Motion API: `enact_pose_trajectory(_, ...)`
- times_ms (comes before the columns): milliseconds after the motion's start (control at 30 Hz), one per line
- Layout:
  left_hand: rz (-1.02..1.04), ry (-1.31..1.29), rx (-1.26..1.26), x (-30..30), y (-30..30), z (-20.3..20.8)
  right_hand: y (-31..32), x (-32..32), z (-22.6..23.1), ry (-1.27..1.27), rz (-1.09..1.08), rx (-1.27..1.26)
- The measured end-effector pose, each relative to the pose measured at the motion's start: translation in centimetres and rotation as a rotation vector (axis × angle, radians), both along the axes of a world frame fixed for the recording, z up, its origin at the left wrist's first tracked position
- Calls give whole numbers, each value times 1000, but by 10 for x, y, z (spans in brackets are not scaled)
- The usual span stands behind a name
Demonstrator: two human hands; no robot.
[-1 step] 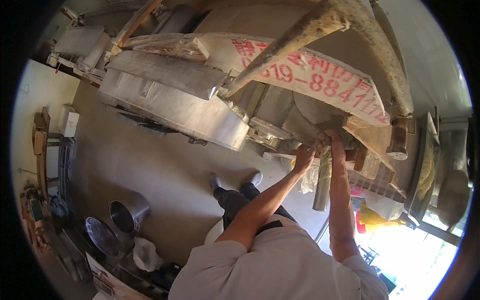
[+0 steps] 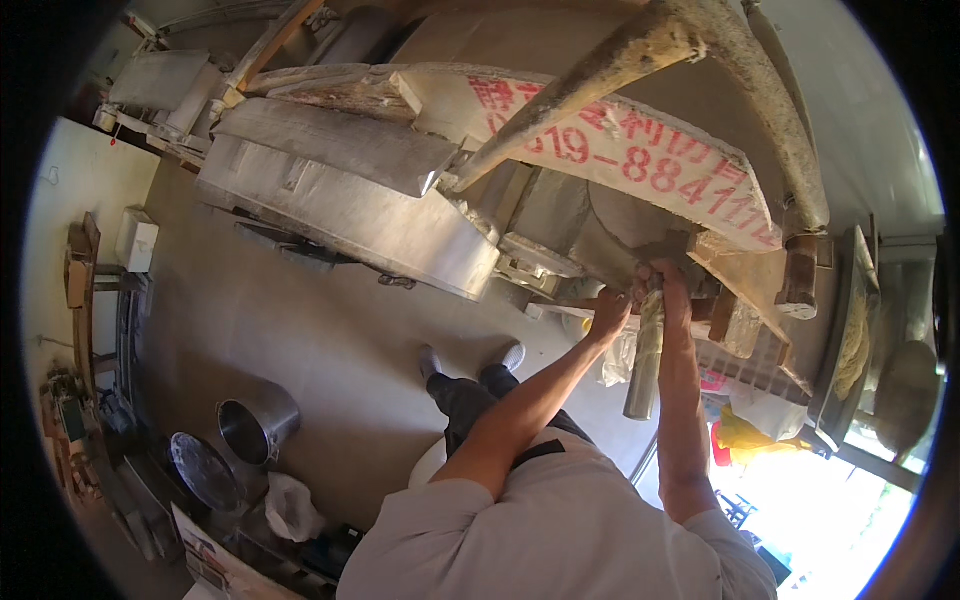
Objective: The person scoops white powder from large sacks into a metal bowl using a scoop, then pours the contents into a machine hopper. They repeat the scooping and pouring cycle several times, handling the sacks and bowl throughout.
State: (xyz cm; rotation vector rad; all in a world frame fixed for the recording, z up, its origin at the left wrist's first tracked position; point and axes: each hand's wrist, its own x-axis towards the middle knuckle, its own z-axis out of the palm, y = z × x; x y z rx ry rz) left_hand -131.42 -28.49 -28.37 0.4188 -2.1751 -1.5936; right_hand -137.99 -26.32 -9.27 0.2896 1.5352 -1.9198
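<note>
– Attention is being drawn to a grey tube point(image 2: 644, 385), and it is being seen between the two forearms, its far end close to the hands and its near end pointing back toward the person.

– And what is being gripped?

– That cannot be told. The left hand point(image 2: 610, 314) is being held just left of the tube's far end and the right hand point(image 2: 674, 285) just right of it, but the fingertips are being lost in blur and shadow. Whether either is being clamped on the tube is not being shown.

– Something pale is being noticed around that tube!

– Yes, a yellowish wrap point(image 2: 651, 325) is being displayed on its upper stretch, right beside the right wrist.

– And above?

– The hands are being overhung by a pale board point(image 2: 610, 140) marked in red, and the board is being crossed by a worn pole point(image 2: 570, 95). Off to the left, light is being caught by a long metal casing point(image 2: 340, 215).

– Down on the floor point(image 2: 330, 340)?

– Two feet are being planted, and well to the left a metal pot point(image 2: 284, 418) is being spotted, with a whitish bag point(image 2: 292, 508) near it.
</note>
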Motion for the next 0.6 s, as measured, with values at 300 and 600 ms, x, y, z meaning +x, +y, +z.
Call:
enact_pose_trajectory(300,-11,90,1401,0,-44,86,-36,25,10,387,-144,481)
enact_pose_trajectory(600,-469,-246,1236,55,-98,90,-87,43,26,535,-245,399)
